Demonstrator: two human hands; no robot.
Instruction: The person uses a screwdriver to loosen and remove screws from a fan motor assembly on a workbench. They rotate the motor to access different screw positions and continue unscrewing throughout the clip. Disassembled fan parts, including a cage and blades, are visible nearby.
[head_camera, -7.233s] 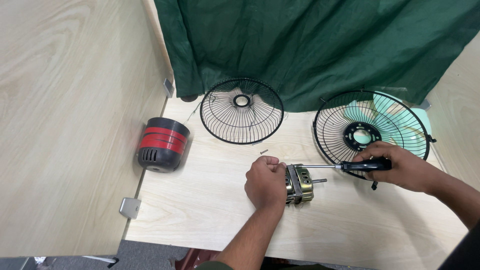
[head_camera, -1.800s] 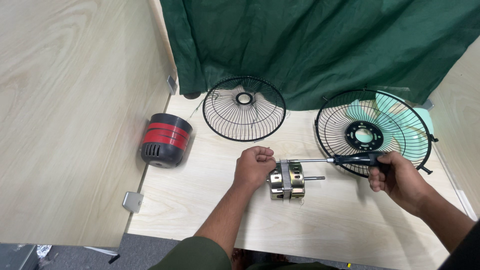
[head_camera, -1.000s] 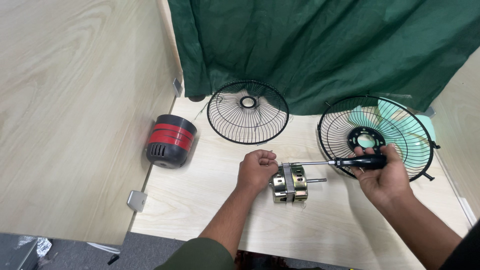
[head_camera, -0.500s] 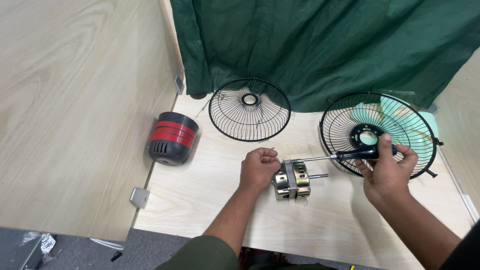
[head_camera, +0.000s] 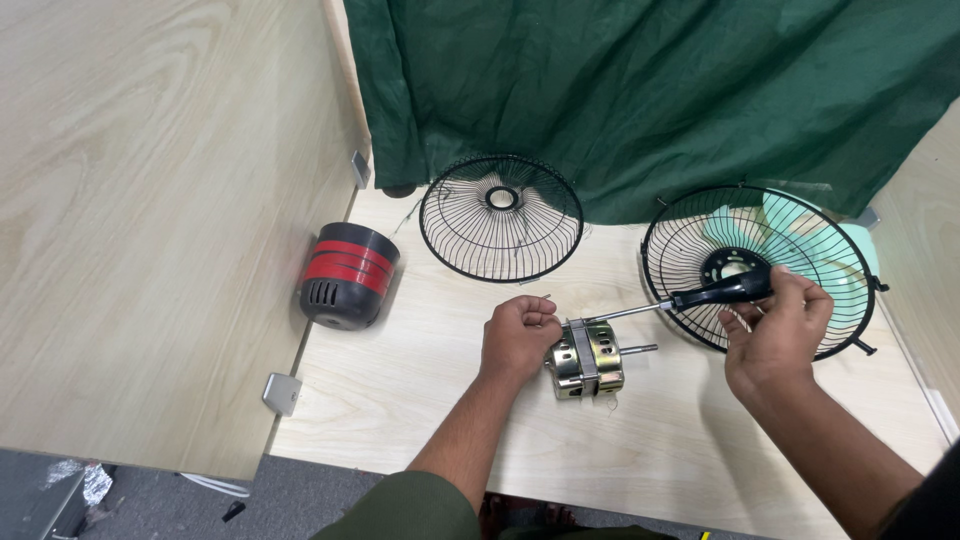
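Right hand (head_camera: 775, 330) grips screwdriver (head_camera: 700, 297); left hand (head_camera: 518, 335), fisted, steadies motor (head_camera: 588, 358).

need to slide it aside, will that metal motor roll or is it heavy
The motor looks solid metal, so probably heavy for its size. Its body is round with a shaft sticking out, so it may roll if pushed sideways. The left hand is steadying it, which suggests it shifts easily.
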